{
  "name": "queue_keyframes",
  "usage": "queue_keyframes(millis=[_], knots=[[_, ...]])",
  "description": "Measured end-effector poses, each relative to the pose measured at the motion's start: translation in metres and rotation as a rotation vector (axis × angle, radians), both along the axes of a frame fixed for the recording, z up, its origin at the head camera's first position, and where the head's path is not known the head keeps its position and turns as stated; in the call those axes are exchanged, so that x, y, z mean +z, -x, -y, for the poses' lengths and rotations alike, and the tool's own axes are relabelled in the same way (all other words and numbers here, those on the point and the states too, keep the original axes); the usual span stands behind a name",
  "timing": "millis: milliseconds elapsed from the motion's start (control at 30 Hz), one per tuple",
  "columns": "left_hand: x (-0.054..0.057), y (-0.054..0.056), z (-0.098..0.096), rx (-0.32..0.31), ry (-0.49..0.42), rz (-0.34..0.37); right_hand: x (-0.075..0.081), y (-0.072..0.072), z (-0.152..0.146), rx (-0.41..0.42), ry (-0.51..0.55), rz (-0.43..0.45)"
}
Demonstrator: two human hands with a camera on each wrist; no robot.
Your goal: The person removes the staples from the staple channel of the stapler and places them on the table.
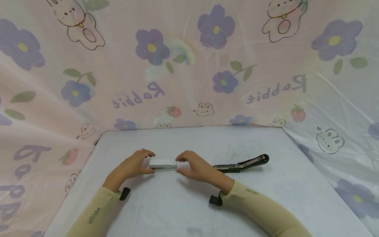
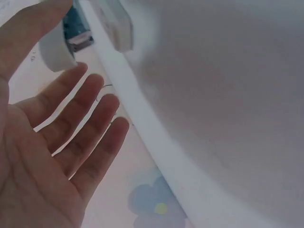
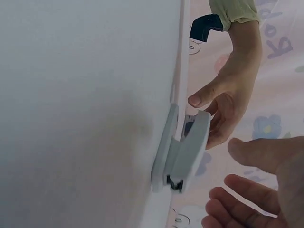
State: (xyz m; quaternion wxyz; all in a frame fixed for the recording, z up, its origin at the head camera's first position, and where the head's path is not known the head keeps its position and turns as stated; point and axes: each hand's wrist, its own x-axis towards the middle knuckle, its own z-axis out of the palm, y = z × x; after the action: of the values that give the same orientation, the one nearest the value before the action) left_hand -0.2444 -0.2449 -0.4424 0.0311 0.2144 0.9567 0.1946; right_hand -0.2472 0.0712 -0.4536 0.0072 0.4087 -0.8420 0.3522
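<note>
- Fingers (image 2: 78, 109) of the left hand (image 1: 133, 166) are standing apart, thumb and tips bracketing the left end of a white stapler (image 1: 163, 163); whether any tip is actually brushing the casing, one cannot tell.
- Across from it, the right hand (image 1: 196, 166) is hovering just beside the opposite end, thumb and fingers parted and gripping nothing, a gap showing in the right wrist view.
- Just left of centre in the head frame's lower half, the white stapler is lying lengthwise between the hands, apparently resting base-down on a white table (image 1: 165, 210), its upper arm and base parting at the left end.
- Right of centre, a black stapler (image 1: 253, 161) is lying hinged wide open, its left end disappearing behind the right wrist (image 1: 223, 181).
- Uneven pressure is posing the likeliest trouble: one hand pushing harder could be sending the white stapler skidding or swivelling on the smooth-looking surface.
- That gap between arm and base is also inviting a pinch, should a thumb be slipping inside while the top is being pressed.
- Nearby, a careless backward sweep of the right wrist could be knocking the black stapler askew.
</note>
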Motion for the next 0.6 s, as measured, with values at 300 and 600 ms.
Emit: queue_keyframes(millis=[300,600], knots=[[0.0,0.003,0.006,-0.047,-0.104,0.153,-0.009,0.008,0.035,-0.023,-0.014,-0.015],[-0.002,0.01,0.003,-0.059,-0.088,0.183,-0.011,0.016,0.064,-0.003,-0.032,0.008]])
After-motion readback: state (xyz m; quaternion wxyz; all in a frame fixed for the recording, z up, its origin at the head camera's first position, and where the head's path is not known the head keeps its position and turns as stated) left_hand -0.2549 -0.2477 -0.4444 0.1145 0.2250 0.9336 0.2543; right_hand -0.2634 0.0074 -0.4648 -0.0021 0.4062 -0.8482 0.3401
